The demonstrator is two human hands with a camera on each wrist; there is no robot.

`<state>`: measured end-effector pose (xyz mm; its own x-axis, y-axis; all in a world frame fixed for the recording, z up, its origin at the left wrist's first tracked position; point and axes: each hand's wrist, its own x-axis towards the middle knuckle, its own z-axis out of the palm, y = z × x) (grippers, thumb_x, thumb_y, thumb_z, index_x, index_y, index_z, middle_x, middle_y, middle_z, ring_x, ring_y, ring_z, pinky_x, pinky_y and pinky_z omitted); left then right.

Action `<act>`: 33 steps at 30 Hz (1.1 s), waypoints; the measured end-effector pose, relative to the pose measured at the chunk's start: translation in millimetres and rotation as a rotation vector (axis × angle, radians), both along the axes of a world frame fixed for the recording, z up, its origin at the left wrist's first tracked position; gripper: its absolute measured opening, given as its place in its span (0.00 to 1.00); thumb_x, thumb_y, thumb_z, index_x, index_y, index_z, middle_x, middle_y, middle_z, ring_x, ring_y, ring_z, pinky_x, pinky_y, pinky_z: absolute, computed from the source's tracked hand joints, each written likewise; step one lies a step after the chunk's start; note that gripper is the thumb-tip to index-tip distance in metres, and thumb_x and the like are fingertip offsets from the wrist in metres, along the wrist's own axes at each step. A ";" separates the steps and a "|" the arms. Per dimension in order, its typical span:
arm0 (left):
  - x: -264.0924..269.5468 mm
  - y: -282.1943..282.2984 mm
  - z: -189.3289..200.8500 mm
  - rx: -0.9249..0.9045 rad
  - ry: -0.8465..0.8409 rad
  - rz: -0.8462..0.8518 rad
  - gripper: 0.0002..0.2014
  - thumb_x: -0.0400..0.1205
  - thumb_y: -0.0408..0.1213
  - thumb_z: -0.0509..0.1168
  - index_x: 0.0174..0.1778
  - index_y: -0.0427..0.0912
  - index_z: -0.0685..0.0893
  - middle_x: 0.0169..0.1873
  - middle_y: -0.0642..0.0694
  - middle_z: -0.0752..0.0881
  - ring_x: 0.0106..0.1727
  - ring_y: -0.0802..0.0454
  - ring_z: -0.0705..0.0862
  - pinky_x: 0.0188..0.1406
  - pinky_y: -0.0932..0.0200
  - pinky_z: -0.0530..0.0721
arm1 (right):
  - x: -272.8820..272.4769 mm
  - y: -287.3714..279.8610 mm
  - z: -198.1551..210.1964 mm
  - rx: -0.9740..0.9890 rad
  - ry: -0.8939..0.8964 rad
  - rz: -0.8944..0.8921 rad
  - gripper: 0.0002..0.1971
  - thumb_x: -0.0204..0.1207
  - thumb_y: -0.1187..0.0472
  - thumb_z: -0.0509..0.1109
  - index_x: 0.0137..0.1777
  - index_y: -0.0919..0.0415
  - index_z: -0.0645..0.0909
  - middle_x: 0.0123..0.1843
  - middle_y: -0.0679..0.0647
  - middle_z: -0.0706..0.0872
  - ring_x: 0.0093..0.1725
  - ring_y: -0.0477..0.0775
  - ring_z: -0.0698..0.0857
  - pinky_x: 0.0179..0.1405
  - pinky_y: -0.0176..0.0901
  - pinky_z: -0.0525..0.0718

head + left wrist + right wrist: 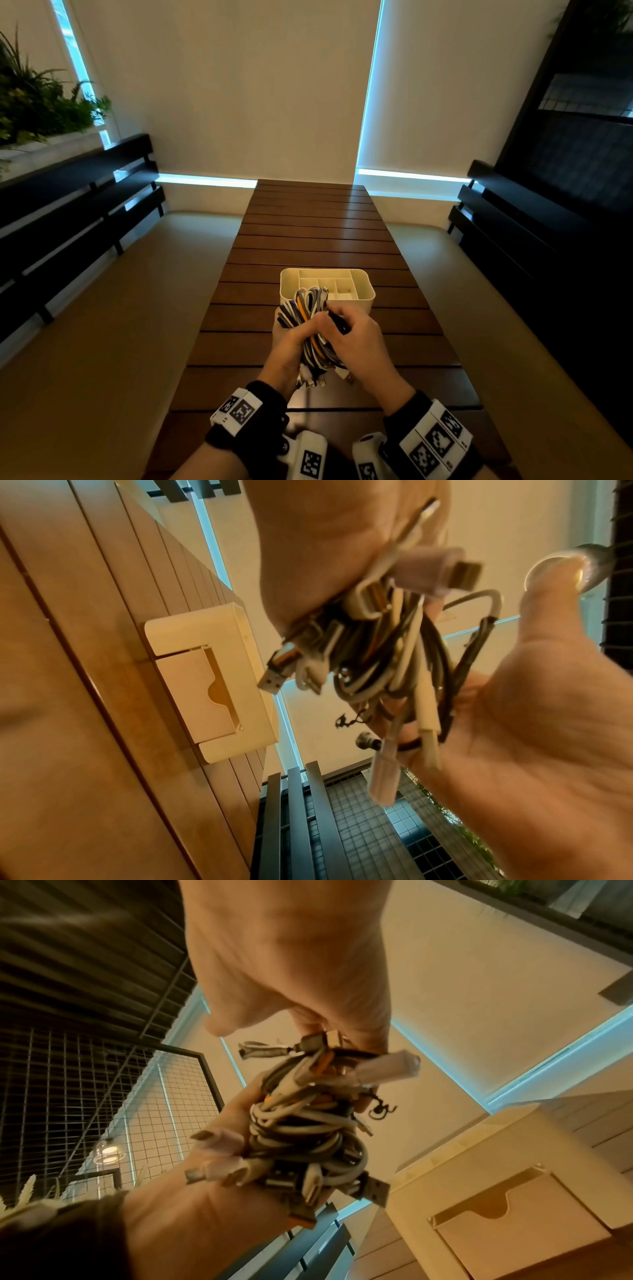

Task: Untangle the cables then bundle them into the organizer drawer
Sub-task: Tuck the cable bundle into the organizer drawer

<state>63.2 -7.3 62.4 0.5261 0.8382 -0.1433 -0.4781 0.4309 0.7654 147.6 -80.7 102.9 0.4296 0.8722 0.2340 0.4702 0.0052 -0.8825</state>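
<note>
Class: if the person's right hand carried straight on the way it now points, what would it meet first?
Probably the cable bundle it already pinches; past that, the white organizer, though depth is uncertain.

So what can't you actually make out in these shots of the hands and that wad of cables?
- How many cables there are: in every view the left hand and right hand cover parts of the wad.
- The drawer contents: both wrist views show only its shut front.
- The organizer near compartments: in the head view the cables block them.
</note>
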 end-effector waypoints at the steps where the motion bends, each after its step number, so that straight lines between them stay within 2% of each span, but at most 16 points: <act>1: 0.6 0.9 -1.3 0.003 -0.002 0.002 0.45 0.53 0.41 0.85 0.64 0.25 0.78 0.55 0.22 0.82 0.51 0.32 0.86 0.45 0.46 0.87 | -0.7 1.3 -1.2 0.007 -0.009 -0.033 0.19 0.70 0.41 0.70 0.55 0.53 0.81 0.49 0.46 0.84 0.52 0.43 0.83 0.50 0.31 0.80; 4: -2.3 1.7 0.3 0.043 -0.007 -0.005 0.33 0.63 0.38 0.80 0.61 0.27 0.80 0.55 0.22 0.84 0.51 0.32 0.87 0.48 0.43 0.88 | 0.3 3.8 -1.6 0.045 0.038 -0.071 0.10 0.71 0.52 0.75 0.49 0.50 0.81 0.45 0.42 0.85 0.48 0.39 0.84 0.45 0.28 0.83; 6: -7.1 0.9 2.7 0.029 -0.072 -0.118 0.19 0.71 0.35 0.72 0.56 0.30 0.84 0.48 0.28 0.88 0.45 0.37 0.90 0.44 0.47 0.90 | 2.5 4.4 0.6 0.067 0.217 -0.001 0.08 0.71 0.57 0.75 0.48 0.50 0.81 0.46 0.43 0.86 0.47 0.41 0.86 0.44 0.29 0.84; 8: -8.3 -0.1 3.9 -0.009 -0.153 -0.211 0.18 0.71 0.39 0.70 0.53 0.32 0.86 0.44 0.32 0.90 0.42 0.40 0.91 0.39 0.49 0.90 | 3.0 5.3 1.8 0.118 0.428 0.053 0.09 0.72 0.63 0.74 0.50 0.54 0.82 0.47 0.47 0.88 0.48 0.41 0.88 0.43 0.30 0.84; 10: -6.7 1.3 5.0 -0.024 -0.177 -0.200 0.21 0.69 0.43 0.74 0.53 0.33 0.87 0.43 0.33 0.90 0.42 0.40 0.91 0.38 0.50 0.90 | 4.0 6.9 0.0 0.153 0.493 0.053 0.10 0.72 0.66 0.73 0.52 0.58 0.83 0.48 0.49 0.88 0.48 0.39 0.88 0.43 0.30 0.84; 11: -5.6 3.7 3.9 -0.018 -0.166 -0.167 0.25 0.66 0.44 0.78 0.55 0.32 0.86 0.42 0.33 0.90 0.41 0.40 0.91 0.37 0.50 0.90 | 5.1 8.3 -1.5 0.156 0.468 0.044 0.09 0.72 0.66 0.73 0.52 0.58 0.83 0.48 0.49 0.89 0.48 0.40 0.88 0.44 0.30 0.84; 13: -3.5 5.9 2.3 0.023 -0.137 -0.140 0.43 0.53 0.46 0.86 0.61 0.31 0.80 0.43 0.33 0.89 0.41 0.40 0.90 0.37 0.50 0.89 | 9.8 10.4 -5.0 0.150 0.354 0.015 0.08 0.70 0.64 0.75 0.49 0.58 0.85 0.47 0.51 0.88 0.49 0.45 0.88 0.45 0.32 0.85; 15: -2.5 6.2 0.6 0.065 -0.136 -0.144 0.50 0.46 0.48 0.88 0.63 0.31 0.78 0.45 0.34 0.89 0.43 0.41 0.90 0.40 0.50 0.89 | 15.7 11.1 -6.1 0.145 0.147 -0.035 0.08 0.66 0.59 0.79 0.43 0.61 0.85 0.42 0.53 0.86 0.44 0.47 0.86 0.41 0.30 0.84; 18: -2.5 10.4 1.3 0.156 -0.150 -0.170 0.46 0.45 0.50 0.88 0.57 0.35 0.80 0.42 0.39 0.91 0.42 0.45 0.91 0.37 0.55 0.88 | 20.2 12.0 -2.1 0.094 -0.148 -0.061 0.15 0.64 0.55 0.81 0.28 0.55 0.76 0.30 0.47 0.77 0.30 0.41 0.76 0.30 0.26 0.74; 20: -3.1 13.9 4.2 0.205 -0.105 -0.218 0.45 0.44 0.52 0.87 0.54 0.35 0.80 0.39 0.42 0.91 0.40 0.48 0.91 0.36 0.59 0.88 | 23.5 11.6 4.6 0.049 -0.240 -0.019 0.18 0.65 0.54 0.80 0.26 0.54 0.72 0.27 0.46 0.75 0.27 0.40 0.74 0.27 0.27 0.72; 22: -5.3 17.1 7.1 0.248 -0.059 -0.256 0.46 0.45 0.53 0.87 0.56 0.35 0.79 0.40 0.43 0.91 0.42 0.50 0.90 0.38 0.60 0.87 | 28.7 11.7 13.9 -0.030 -0.315 0.048 0.18 0.65 0.51 0.80 0.26 0.57 0.74 0.26 0.47 0.76 0.26 0.40 0.74 0.28 0.32 0.75; 24: -5.7 19.3 6.6 0.254 -0.017 -0.296 0.44 0.47 0.51 0.87 0.56 0.36 0.80 0.42 0.43 0.91 0.44 0.49 0.90 0.41 0.59 0.87 | 33.2 11.5 23.8 -0.130 -0.406 0.128 0.19 0.66 0.51 0.78 0.24 0.55 0.73 0.24 0.45 0.75 0.24 0.39 0.75 0.27 0.29 0.75; 27: -4.1 16.0 5.1 0.239 0.057 -0.332 0.37 0.51 0.44 0.86 0.55 0.36 0.84 0.47 0.37 0.89 0.45 0.44 0.89 0.45 0.53 0.88 | 34.3 12.6 35.2 -0.259 -0.581 0.199 0.13 0.70 0.56 0.76 0.29 0.61 0.80 0.28 0.49 0.78 0.28 0.41 0.75 0.32 0.31 0.77; 29: -3.1 11.3 2.3 0.156 0.078 -0.358 0.34 0.56 0.39 0.81 0.57 0.29 0.85 0.49 0.30 0.87 0.45 0.39 0.89 0.46 0.50 0.88 | 35.4 14.2 36.1 -0.305 -0.622 0.238 0.10 0.70 0.58 0.75 0.33 0.63 0.82 0.31 0.51 0.79 0.33 0.45 0.75 0.40 0.41 0.80; 31: -1.6 5.5 -1.4 0.046 0.033 -0.380 0.32 0.59 0.36 0.79 0.59 0.25 0.83 0.47 0.28 0.87 0.43 0.37 0.89 0.42 0.50 0.88 | 36.4 14.1 34.7 -0.295 -0.595 0.288 0.14 0.68 0.55 0.77 0.28 0.55 0.75 0.30 0.47 0.75 0.31 0.42 0.72 0.36 0.37 0.76; 33: 0.3 3.4 -3.4 -0.044 -0.018 -0.400 0.25 0.62 0.34 0.79 0.53 0.26 0.86 0.42 0.30 0.88 0.38 0.39 0.89 0.39 0.49 0.90 | 37.1 12.9 32.5 -0.270 -0.611 0.336 0.15 0.66 0.51 0.78 0.29 0.53 0.74 0.33 0.45 0.74 0.32 0.40 0.70 0.33 0.31 0.71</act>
